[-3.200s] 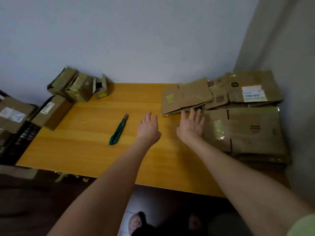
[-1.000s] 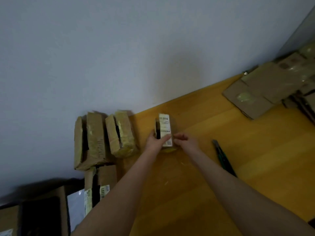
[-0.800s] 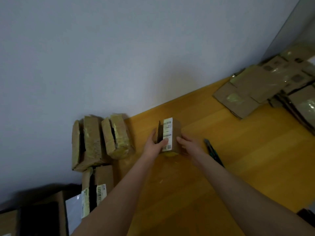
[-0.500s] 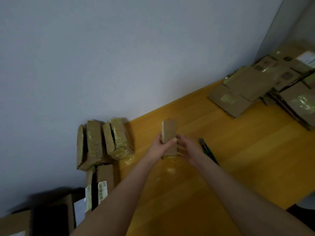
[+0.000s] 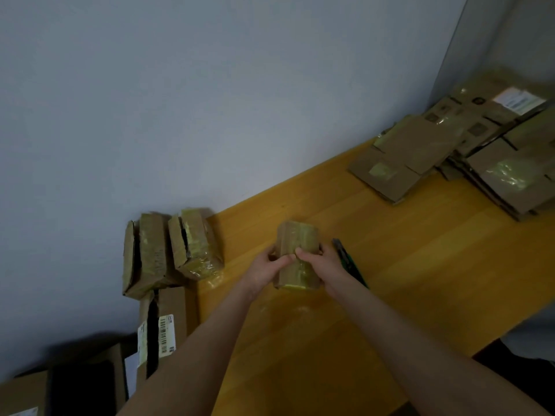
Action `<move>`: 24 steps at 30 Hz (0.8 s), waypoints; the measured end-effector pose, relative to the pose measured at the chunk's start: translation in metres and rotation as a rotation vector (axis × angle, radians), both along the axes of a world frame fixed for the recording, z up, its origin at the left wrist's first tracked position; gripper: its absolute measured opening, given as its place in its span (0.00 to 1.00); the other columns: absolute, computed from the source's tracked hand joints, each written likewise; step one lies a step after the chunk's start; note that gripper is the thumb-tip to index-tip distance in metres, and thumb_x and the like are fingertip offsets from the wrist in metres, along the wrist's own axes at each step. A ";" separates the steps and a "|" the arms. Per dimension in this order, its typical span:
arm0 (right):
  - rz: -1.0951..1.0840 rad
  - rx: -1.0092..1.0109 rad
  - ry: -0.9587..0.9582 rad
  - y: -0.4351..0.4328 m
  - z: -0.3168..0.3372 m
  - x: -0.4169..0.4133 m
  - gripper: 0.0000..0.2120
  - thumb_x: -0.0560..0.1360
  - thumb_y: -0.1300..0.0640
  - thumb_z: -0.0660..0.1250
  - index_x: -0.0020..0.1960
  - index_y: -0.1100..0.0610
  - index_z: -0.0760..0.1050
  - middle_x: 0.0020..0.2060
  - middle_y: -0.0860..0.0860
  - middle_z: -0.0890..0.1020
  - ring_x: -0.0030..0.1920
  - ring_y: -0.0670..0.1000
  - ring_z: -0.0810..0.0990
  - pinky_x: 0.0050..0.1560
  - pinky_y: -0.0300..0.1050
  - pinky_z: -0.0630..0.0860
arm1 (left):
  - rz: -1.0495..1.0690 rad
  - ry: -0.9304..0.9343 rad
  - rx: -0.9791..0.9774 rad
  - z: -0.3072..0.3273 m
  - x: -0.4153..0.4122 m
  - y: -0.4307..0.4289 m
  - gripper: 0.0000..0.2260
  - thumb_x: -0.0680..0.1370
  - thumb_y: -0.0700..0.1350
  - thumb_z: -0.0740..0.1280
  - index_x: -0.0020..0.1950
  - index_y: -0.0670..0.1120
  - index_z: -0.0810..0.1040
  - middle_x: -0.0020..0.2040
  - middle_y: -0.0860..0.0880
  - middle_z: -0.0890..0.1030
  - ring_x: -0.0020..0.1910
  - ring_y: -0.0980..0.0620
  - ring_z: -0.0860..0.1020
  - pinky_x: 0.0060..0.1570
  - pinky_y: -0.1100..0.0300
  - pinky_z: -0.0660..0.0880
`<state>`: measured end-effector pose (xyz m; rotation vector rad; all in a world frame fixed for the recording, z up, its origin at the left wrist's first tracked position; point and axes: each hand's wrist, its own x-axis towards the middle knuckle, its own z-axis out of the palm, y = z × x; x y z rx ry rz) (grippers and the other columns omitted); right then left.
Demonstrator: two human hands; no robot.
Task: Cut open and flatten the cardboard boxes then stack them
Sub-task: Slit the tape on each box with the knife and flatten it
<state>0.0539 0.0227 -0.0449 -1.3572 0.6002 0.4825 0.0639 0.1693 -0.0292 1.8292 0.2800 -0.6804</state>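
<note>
Both hands are on the box (image 5: pixel 297 238) at the centre of the frame. The left hand (image 5: pixel 264 270) grips its left side and the right hand (image 5: pixel 324 265) grips its right side, fingers curled round the edges. The two thumbs press on the top face and nearly meet at its middle. So the box sits squarely between the palms: its far end pokes out above the fingers, and its taped near end shows below the thumbs, low over the table (image 5: pixel 420 265). Whether that end touches the wood, I cannot tell.

The green cutter (image 5: pixel 350 264) lies on the table just right of the right hand, partly hidden behind the wrist, with no hand on it.

At the left edge of the table, uncut boxes wait. Two taped ones (image 5: pixel 150 253) (image 5: pixel 195 244) stand side by side against the wall, and a labelled one (image 5: pixel 163 322) sits below them. In the upper right corner lies the flattened cardboard (image 5: pixel 420 154), sheets overlapping in a loose pile, well apart from the hands.
</note>
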 end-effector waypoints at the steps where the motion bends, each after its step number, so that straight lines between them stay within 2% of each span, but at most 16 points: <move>1: 0.000 -0.042 -0.018 0.001 -0.004 -0.002 0.31 0.74 0.54 0.72 0.73 0.55 0.64 0.63 0.54 0.75 0.59 0.55 0.76 0.58 0.56 0.76 | 0.013 -0.027 0.034 -0.004 -0.001 0.000 0.23 0.75 0.52 0.71 0.67 0.49 0.70 0.60 0.47 0.78 0.54 0.50 0.79 0.50 0.57 0.78; 2: 0.017 -0.074 -0.033 0.000 -0.008 -0.004 0.31 0.74 0.54 0.72 0.73 0.55 0.63 0.64 0.54 0.74 0.60 0.55 0.76 0.58 0.55 0.76 | 0.029 -0.040 0.060 -0.008 -0.001 0.001 0.22 0.75 0.51 0.72 0.66 0.46 0.73 0.59 0.47 0.80 0.53 0.50 0.80 0.50 0.57 0.78; 4: 0.090 -0.168 -0.074 -0.004 -0.013 -0.007 0.27 0.76 0.53 0.69 0.72 0.56 0.65 0.64 0.54 0.75 0.60 0.54 0.76 0.56 0.48 0.75 | 0.074 -0.003 0.033 -0.017 -0.003 0.006 0.19 0.75 0.47 0.72 0.63 0.41 0.76 0.53 0.48 0.81 0.48 0.53 0.81 0.42 0.62 0.79; 6: 0.198 -0.429 -0.114 -0.015 -0.021 -0.007 0.21 0.79 0.51 0.64 0.70 0.57 0.70 0.65 0.53 0.75 0.61 0.53 0.75 0.56 0.44 0.72 | 0.098 0.053 0.011 -0.025 -0.003 0.012 0.18 0.75 0.42 0.72 0.62 0.38 0.76 0.51 0.48 0.81 0.44 0.53 0.81 0.36 0.63 0.78; 7: 0.260 -0.621 -0.107 -0.022 -0.027 -0.006 0.21 0.79 0.49 0.63 0.69 0.56 0.71 0.65 0.53 0.75 0.62 0.54 0.74 0.58 0.45 0.71 | 0.117 0.072 0.024 -0.030 -0.003 0.016 0.18 0.75 0.41 0.72 0.63 0.38 0.75 0.51 0.46 0.81 0.44 0.52 0.81 0.37 0.61 0.79; 9: 0.380 -0.982 -0.040 -0.037 -0.038 -0.005 0.21 0.79 0.49 0.62 0.70 0.54 0.68 0.67 0.54 0.71 0.65 0.56 0.71 0.61 0.49 0.70 | 0.182 0.070 0.055 -0.038 -0.002 0.020 0.19 0.73 0.40 0.74 0.61 0.37 0.75 0.53 0.44 0.81 0.48 0.47 0.81 0.45 0.53 0.81; 11: 0.482 -1.167 0.086 -0.046 -0.045 -0.006 0.22 0.80 0.51 0.60 0.72 0.56 0.63 0.68 0.56 0.67 0.66 0.58 0.67 0.61 0.50 0.70 | 0.241 0.044 0.107 -0.042 -0.003 0.021 0.23 0.69 0.43 0.77 0.60 0.40 0.74 0.55 0.43 0.80 0.53 0.44 0.80 0.54 0.46 0.79; 13: 0.573 -1.284 0.147 -0.049 -0.052 -0.010 0.19 0.81 0.56 0.58 0.71 0.58 0.63 0.68 0.57 0.67 0.67 0.58 0.66 0.61 0.51 0.70 | 0.287 0.018 0.119 -0.046 -0.004 0.025 0.28 0.66 0.45 0.77 0.63 0.43 0.73 0.57 0.42 0.79 0.54 0.43 0.80 0.56 0.43 0.77; 15: 0.622 -1.351 0.146 -0.047 -0.061 -0.013 0.17 0.81 0.58 0.57 0.69 0.59 0.65 0.67 0.57 0.69 0.66 0.57 0.68 0.61 0.50 0.70 | 0.303 0.008 0.101 -0.047 -0.005 0.031 0.28 0.71 0.40 0.75 0.69 0.46 0.69 0.56 0.43 0.78 0.53 0.43 0.80 0.52 0.47 0.79; 16: 0.638 -1.360 0.144 -0.045 -0.064 -0.015 0.16 0.81 0.58 0.57 0.68 0.58 0.67 0.66 0.56 0.71 0.65 0.57 0.69 0.60 0.50 0.71 | 0.302 0.021 0.095 -0.047 -0.005 0.035 0.27 0.73 0.39 0.73 0.70 0.48 0.68 0.55 0.44 0.78 0.50 0.45 0.80 0.46 0.52 0.80; 18: 0.655 -1.336 0.144 -0.041 -0.066 -0.016 0.15 0.80 0.56 0.59 0.66 0.57 0.70 0.62 0.55 0.74 0.62 0.55 0.73 0.56 0.48 0.73 | 0.290 0.071 0.082 -0.045 -0.005 0.040 0.24 0.75 0.37 0.70 0.69 0.46 0.69 0.53 0.45 0.78 0.45 0.49 0.79 0.36 0.59 0.78; 19: 0.665 -1.300 0.147 -0.038 -0.065 -0.016 0.14 0.80 0.55 0.61 0.64 0.56 0.71 0.60 0.54 0.76 0.60 0.54 0.75 0.53 0.46 0.74 | 0.279 0.091 0.080 -0.044 -0.006 0.042 0.23 0.75 0.37 0.70 0.68 0.45 0.69 0.53 0.44 0.78 0.44 0.50 0.79 0.35 0.59 0.78; 22: 0.665 -1.146 0.107 -0.029 -0.057 -0.016 0.14 0.79 0.49 0.62 0.59 0.56 0.75 0.51 0.52 0.80 0.48 0.52 0.80 0.41 0.43 0.74 | 0.251 0.111 0.114 -0.042 -0.006 0.043 0.22 0.74 0.40 0.72 0.66 0.43 0.71 0.56 0.44 0.78 0.51 0.46 0.79 0.48 0.50 0.79; 24: 0.622 -1.033 0.026 -0.021 -0.054 -0.016 0.15 0.79 0.46 0.62 0.58 0.56 0.75 0.45 0.51 0.80 0.43 0.51 0.80 0.40 0.44 0.77 | 0.270 0.095 0.109 -0.041 -0.006 0.042 0.19 0.75 0.40 0.72 0.63 0.42 0.72 0.57 0.43 0.78 0.55 0.43 0.78 0.54 0.48 0.77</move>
